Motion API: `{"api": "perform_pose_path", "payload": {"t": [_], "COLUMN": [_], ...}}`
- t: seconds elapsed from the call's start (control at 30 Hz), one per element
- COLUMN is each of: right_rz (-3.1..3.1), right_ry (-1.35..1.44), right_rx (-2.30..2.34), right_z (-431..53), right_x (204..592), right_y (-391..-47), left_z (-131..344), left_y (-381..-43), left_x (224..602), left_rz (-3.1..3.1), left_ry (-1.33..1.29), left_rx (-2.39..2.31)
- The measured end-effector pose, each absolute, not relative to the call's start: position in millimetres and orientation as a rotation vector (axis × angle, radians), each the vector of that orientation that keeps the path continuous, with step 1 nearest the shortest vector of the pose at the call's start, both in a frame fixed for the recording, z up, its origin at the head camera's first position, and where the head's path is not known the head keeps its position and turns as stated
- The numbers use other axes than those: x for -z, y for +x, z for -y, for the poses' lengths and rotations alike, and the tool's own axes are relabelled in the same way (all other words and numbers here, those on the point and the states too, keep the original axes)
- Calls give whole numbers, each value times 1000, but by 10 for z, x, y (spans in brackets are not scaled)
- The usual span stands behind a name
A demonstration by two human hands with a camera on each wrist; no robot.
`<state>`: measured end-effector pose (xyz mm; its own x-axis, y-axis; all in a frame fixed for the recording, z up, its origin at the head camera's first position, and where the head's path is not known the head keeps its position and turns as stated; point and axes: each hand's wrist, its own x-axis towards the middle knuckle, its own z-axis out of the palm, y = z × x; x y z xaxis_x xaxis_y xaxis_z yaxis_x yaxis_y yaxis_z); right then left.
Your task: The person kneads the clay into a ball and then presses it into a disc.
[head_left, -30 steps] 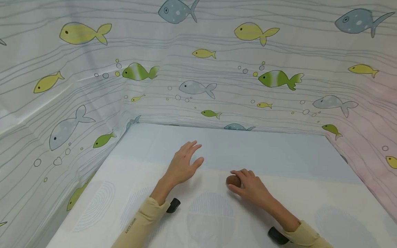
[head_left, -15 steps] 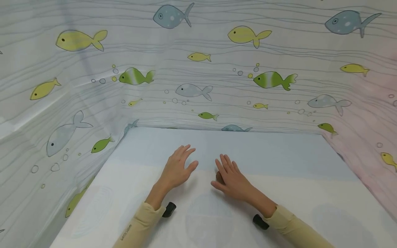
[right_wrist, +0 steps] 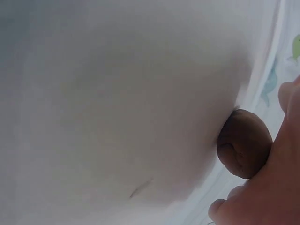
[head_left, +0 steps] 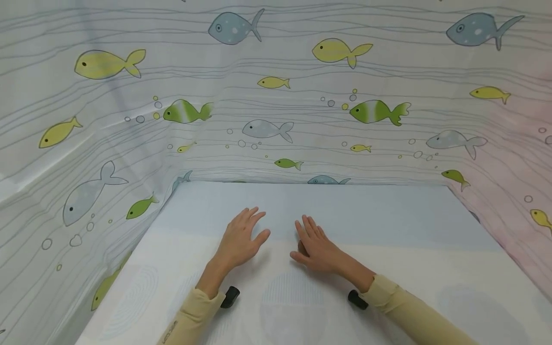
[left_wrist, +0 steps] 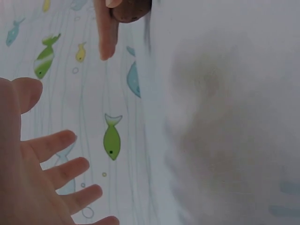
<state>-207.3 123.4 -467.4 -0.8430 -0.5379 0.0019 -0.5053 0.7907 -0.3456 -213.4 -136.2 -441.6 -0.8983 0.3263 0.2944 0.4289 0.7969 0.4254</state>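
Note:
A brown, rounded lump (head_left: 302, 248) stands on the covered table, mostly hidden in the head view behind my right hand (head_left: 320, 250). With its fingers straight, that hand lays its palm side against the lump. In the right wrist view the brown lump (right_wrist: 244, 144) shows a smooth surface with a crease, touching the palm. Its top edge (left_wrist: 132, 10) peeks in at the upper left wrist view, beside a right-hand finger. My left hand (head_left: 238, 242) hovers to the left, fingers spread and relaxed, thumb apart, holding nothing.
A white and pale blue cover (head_left: 388, 215) lies over the table. Fish-printed sheeting (head_left: 276, 105) hangs behind it and along both sides. Black wrist devices (head_left: 230, 297) sit under both cuffs.
My right hand has straightened its fingers from a curled hold on the lump and has moved left with it. The left hand shifts slightly left and down in view, staying relaxed.

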Motion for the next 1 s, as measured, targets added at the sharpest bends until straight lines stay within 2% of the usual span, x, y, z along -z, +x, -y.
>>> {"api": "perform_pose_path", "payload": {"t": [0.63, 1.0], "right_rz": [-2824, -2818], "right_ry": [-851, -815], "right_rx": [499, 482], "right_z": [-1178, -1099], "right_x": [4800, 4872], "right_y": [-2284, -2370], "left_z": [1459, 1548], "left_y": [-2051, -2154], "left_x": [4485, 4450], "left_rz": [2886, 2878], "left_ry": [-569, -576], "left_rx": [752, 713]}}
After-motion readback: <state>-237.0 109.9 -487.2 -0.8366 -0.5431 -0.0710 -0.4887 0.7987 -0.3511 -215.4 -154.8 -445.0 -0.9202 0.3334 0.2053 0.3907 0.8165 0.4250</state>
